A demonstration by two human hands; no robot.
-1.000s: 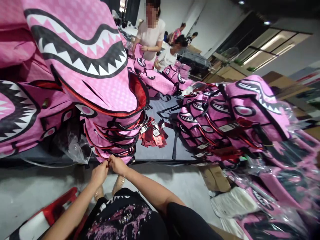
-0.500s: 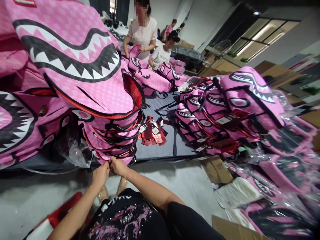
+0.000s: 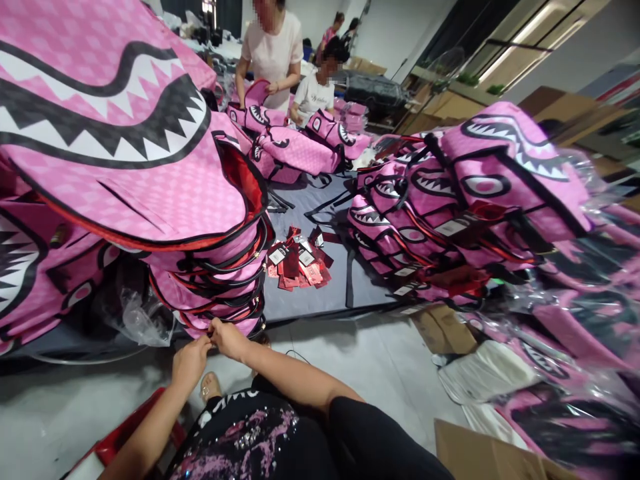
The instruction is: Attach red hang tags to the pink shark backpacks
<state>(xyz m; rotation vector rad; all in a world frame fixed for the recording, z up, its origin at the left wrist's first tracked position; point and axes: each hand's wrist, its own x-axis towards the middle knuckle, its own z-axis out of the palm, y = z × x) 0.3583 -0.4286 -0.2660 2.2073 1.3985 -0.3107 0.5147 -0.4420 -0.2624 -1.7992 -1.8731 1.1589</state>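
My left hand and my right hand meet at the front edge of a tall stack of pink shark-mouth backpacks. Both are closed in a pinch, fingertips against each other near the lowest bag. Whatever lies between the fingers is too small to make out. On top of the stack, one large backpack hangs open, its red lining showing. To the right of the stack, red and black hang tags lie in a loose pile on the grey table.
More pink backpacks with tags are piled on the table's right side. Bags in clear plastic and cardboard boxes sit on the floor at right. A crumpled plastic bag is left of the stack. Co-workers handle bags at the far end.
The view has shifted slightly, so the stack appears further left. My hands stay pinched together at the lowest bag. A co-worker at the back still handles a pink bag.
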